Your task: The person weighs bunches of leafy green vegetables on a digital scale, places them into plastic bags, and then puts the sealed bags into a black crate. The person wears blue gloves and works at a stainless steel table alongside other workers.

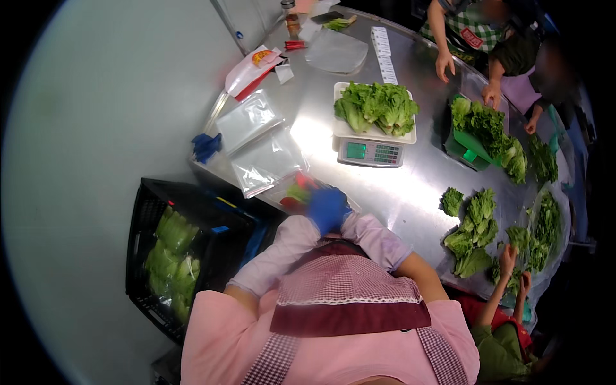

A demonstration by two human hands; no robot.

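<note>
My left hand (326,210), in a blue glove, is blurred at the table's near edge, close to my body. My right hand (346,211) meets it there and is mostly hidden, so the grip of either hand cannot be made out. Beside them, a blurred green and red thing (299,191) lies at the edge; its kind is unclear. Left of it are stacks of clear plastic bags (267,156). Farther ahead, a digital scale (370,153) carries a white tray (340,129) heaped with leafy lettuce (378,108).
A black crate (137,240) of bagged greens stands at left. On the steel table (317,101) lie a blue glove (207,147), a label strip (383,55) and loose lettuce (474,226). Co-workers' hands (507,260) handle greens at right, near a green basket (469,147).
</note>
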